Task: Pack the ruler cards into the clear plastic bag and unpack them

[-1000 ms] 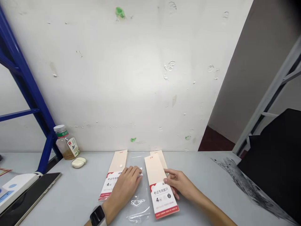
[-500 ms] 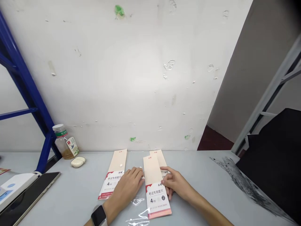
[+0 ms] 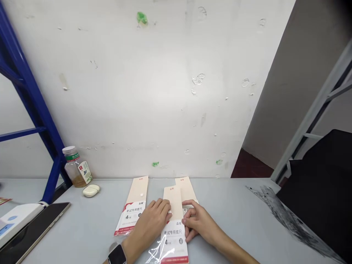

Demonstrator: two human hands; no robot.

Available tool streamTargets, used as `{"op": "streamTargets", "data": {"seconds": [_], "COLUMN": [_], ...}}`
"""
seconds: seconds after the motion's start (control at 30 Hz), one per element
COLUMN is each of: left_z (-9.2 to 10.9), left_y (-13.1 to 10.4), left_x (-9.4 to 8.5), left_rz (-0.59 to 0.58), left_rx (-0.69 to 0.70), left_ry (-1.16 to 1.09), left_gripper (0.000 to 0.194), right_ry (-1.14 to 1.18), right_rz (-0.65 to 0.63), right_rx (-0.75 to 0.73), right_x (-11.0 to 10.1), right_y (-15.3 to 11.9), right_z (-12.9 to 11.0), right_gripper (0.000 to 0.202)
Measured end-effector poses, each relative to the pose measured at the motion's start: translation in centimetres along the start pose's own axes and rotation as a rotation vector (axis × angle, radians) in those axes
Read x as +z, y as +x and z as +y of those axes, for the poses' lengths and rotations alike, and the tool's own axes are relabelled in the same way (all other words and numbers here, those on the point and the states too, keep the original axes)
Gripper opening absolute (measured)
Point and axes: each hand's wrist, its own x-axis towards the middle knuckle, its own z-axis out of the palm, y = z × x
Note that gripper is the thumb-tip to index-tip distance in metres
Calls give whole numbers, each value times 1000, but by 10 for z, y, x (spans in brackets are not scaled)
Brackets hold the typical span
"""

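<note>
Three pale card packets with red and white printed lower parts lie on the grey table. The left packet [image 3: 134, 209] is beside my left hand [image 3: 154, 220], whose fingers are bent together at the left edge of the middle packet [image 3: 173, 234]. My right hand [image 3: 196, 222] pinches the right edge of that middle packet between thumb and fingers. The back right packet [image 3: 187, 187] lies partly under the middle one and my right hand. Clear plastic film [image 3: 153, 251] shows below my left hand. Whether my left fingers grip anything is hidden.
At the left are a jar [image 3: 78, 167], a cream oval case [image 3: 91, 190], a dark tablet-like device [image 3: 35, 231] and a blue metal frame [image 3: 41, 106]. A black cloth-like object [image 3: 324, 190] and grey patterned material [image 3: 291, 216] lie at the right. A white wall [image 3: 154, 91] stands behind the table [image 3: 228, 205].
The middle packet has moved left and towards me, with my right hand following it. My left hand now meets its left edge; a gap showed there before.
</note>
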Motion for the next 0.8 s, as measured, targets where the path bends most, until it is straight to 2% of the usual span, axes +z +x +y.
{"op": "streamTargets", "data": {"seconds": [0.33,0.53,0.67,0.8], "left_z": [8,11,12,7], "left_y": [2,1,2,2], "left_x": [-4,-5,-7,-5], "left_rz": [48,15,33,105], "left_rx": [78,93,83,49], "left_ry": [45,74,30,-45], "left_gripper": [24,18,22,23], "right_ry": [4,18,51,58], "right_rz": [-40,-82,-115,-132], "right_rx": [-4,-7,4,10], "right_x": [12,16,20,19], "right_y": [-1,-6,-8,-9], "right_z": [6,2,0,0], "right_gripper": [54,57,66,76]}}
